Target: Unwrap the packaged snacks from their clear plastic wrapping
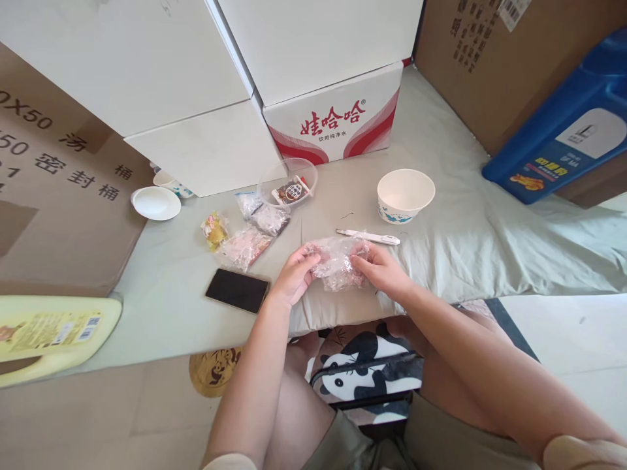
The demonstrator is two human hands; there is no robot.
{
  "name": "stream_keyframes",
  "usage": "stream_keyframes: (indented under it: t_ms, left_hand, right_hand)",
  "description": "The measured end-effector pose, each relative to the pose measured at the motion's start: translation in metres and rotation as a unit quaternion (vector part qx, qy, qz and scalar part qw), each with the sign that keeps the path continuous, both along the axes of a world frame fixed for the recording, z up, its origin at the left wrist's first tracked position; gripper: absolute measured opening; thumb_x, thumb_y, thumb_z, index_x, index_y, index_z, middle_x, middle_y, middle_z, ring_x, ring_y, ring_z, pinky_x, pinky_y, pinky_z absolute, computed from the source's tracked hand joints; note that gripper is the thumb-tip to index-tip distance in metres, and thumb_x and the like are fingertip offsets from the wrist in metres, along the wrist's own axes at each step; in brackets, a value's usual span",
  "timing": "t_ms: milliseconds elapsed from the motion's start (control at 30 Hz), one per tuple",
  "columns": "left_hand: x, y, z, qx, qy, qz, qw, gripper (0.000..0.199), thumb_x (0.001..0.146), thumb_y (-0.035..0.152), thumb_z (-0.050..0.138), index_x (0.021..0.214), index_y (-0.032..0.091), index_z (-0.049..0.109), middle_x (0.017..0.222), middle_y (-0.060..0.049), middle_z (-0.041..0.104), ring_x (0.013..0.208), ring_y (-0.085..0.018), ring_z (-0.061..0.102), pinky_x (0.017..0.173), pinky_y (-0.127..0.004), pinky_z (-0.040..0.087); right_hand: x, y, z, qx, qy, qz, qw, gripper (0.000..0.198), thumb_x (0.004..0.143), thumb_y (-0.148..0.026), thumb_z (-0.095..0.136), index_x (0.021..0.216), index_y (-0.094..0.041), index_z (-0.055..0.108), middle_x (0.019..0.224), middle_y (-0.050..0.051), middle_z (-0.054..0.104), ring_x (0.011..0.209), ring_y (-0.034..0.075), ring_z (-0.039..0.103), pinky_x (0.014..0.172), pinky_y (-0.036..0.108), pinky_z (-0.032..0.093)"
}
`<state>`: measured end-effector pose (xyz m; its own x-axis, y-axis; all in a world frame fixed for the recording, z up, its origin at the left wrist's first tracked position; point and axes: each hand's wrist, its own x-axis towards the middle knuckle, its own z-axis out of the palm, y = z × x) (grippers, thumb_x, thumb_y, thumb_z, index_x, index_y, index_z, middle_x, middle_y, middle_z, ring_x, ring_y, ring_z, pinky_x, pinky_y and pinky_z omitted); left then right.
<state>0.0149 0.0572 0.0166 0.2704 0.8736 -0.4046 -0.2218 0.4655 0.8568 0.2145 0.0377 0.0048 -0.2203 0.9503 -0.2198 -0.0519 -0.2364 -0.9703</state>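
Observation:
Between my two hands is a crinkled clear plastic bag (337,261), held just above the front edge of the cloth-covered surface. My left hand (298,271) pinches its left side, and my right hand (382,266) grips its right side. What the bag contains, if anything, I cannot make out. Behind it lies a white utility knife (369,236). A white paper bowl (405,196) with blue print stands farther back on the right. To the left are several plastic-wrapped packets (245,248) and a dark phone (238,290).
A clear plastic tub (289,186) holding a small dark packet stands before white boxes (333,121). Large brown cartons (63,156) rise at both sides. A blue jug (563,124) leans at right; a pale yellow jug (59,333) lies at left. Another white bowl (157,203) sits far left.

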Motion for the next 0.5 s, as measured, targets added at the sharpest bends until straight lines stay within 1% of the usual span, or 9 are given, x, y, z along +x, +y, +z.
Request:
stream_keyframes:
  t_ms: [67,133,200,267,333,433,500]
  left_hand:
    - [0.002,-0.001,0.0,-0.013,0.004,-0.025,1.0,0.049,0.062,0.036,0.086,0.1,0.017,0.062,0.09,-0.004,0.07,0.082,-0.016,0.067,0.076,-0.03,0.053]
    - [0.004,-0.002,0.0,-0.013,0.038,-0.047,0.998,0.054,0.059,0.034,0.089,0.103,0.017,0.061,0.087,-0.002,0.069,0.077,-0.015,0.066,0.073,-0.028,0.053]
    - [0.006,-0.002,-0.001,0.003,0.068,-0.033,0.997,0.054,0.057,0.032,0.09,0.1,0.017,0.061,0.082,0.0,0.067,0.071,-0.012,0.064,0.068,-0.025,0.051]
    - [0.007,-0.002,-0.001,0.015,0.076,-0.008,0.997,0.053,0.055,0.032,0.09,0.097,0.018,0.06,0.079,0.001,0.066,0.067,-0.01,0.062,0.064,-0.023,0.049]
    - [0.007,-0.001,0.0,0.013,0.072,0.002,0.997,0.052,0.055,0.034,0.09,0.095,0.019,0.06,0.076,0.002,0.066,0.064,-0.01,0.061,0.06,-0.022,0.048]
    - [0.006,-0.001,0.0,0.002,0.062,-0.005,0.998,0.05,0.058,0.038,0.088,0.095,0.019,0.061,0.075,0.002,0.066,0.063,-0.011,0.063,0.06,-0.023,0.049]
    - [0.005,0.0,0.0,-0.001,0.064,-0.008,0.998,0.049,0.058,0.039,0.088,0.095,0.018,0.062,0.075,0.001,0.067,0.064,-0.012,0.064,0.06,-0.023,0.05]
  right_hand:
    - [0.0,0.0,-0.002,0.012,-0.003,0.002,1.0,0.023,0.077,-0.04,0.064,0.082,-0.022,0.051,0.058,-0.006,0.053,0.051,0.012,0.05,0.052,0.027,0.041]
    - [0.0,-0.001,-0.004,0.023,0.008,0.016,1.0,0.025,0.077,-0.041,0.066,0.086,-0.022,0.051,0.061,-0.005,0.054,0.054,0.012,0.052,0.053,0.026,0.041]
    - [0.0,-0.002,-0.006,0.025,0.019,0.038,0.999,0.032,0.075,-0.042,0.069,0.093,-0.022,0.052,0.065,-0.005,0.056,0.057,0.013,0.053,0.055,0.027,0.042]
    - [0.0,-0.002,-0.007,0.026,0.007,0.059,0.998,0.036,0.074,-0.042,0.071,0.097,-0.022,0.052,0.066,-0.005,0.056,0.058,0.012,0.052,0.056,0.027,0.042]
    - [0.0,-0.002,-0.009,0.031,-0.018,0.066,0.997,0.035,0.073,-0.04,0.071,0.096,-0.021,0.052,0.065,-0.005,0.055,0.057,0.012,0.05,0.055,0.026,0.04]
    - [0.001,0.0,-0.013,0.039,-0.039,0.059,0.997,0.03,0.074,-0.038,0.069,0.093,-0.021,0.053,0.062,-0.006,0.051,0.056,0.011,0.046,0.053,0.025,0.037]
    - [0.001,0.001,-0.016,0.049,-0.045,0.051,0.996,0.027,0.076,-0.038,0.066,0.092,-0.021,0.054,0.064,-0.006,0.052,0.056,0.011,0.047,0.053,0.025,0.037]
